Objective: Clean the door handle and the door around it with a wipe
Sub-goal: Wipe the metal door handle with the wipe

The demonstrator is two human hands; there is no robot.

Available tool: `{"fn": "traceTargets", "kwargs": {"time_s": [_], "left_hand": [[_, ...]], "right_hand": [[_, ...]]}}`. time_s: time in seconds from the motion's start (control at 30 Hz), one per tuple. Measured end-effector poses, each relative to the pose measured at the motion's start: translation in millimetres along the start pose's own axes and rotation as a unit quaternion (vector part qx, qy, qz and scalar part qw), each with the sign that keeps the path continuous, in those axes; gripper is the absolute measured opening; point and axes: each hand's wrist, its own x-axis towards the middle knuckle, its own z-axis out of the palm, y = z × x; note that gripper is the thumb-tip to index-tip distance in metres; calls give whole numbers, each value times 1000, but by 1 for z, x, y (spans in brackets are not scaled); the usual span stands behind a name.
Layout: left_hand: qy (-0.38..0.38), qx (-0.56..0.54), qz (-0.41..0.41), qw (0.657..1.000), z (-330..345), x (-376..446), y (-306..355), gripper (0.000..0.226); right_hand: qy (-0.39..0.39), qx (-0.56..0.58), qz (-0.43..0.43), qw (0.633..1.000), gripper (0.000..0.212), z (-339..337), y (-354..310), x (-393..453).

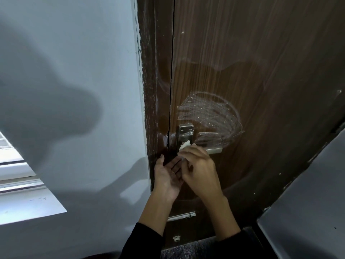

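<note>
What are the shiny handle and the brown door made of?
The silver lever door handle and its screwed plate look like brushed metal: grey and glinting. The dark brown door looks like wood or wood-look laminate, with straight grain lines and a smooth sheen. Which one, I cannot tell.

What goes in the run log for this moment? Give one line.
step: wiping handle | right hand: holds wipe at door handle | left hand: open, palm up, below | door: wet smears above handle
</note>
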Motion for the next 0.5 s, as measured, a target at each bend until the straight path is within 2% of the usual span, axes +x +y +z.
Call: {"fn": "traceTargets", "kwargs": {"time_s": [0.13, 0.27, 0.33, 0.43, 0.5], "left_hand": [[7, 14, 26, 1000, -5, 1, 5, 58], [9, 22, 22, 999, -7, 0, 6, 57], [7, 28, 23, 999, -8, 0, 6, 58], [12, 38, 35, 999, -9, 0, 7, 59], [20, 45, 42, 998, -8, -1, 7, 58]], "right_hand": [[21, -18, 30, 999, 31, 12, -8, 8], [6, -44, -4, 999, 29, 13, -8, 4], [36, -37, 4, 999, 30, 10, -2, -4], [104, -42, 74, 991, 30, 11, -3, -6], [96, -71, 72, 990, 27, 15, -12, -1]]}}
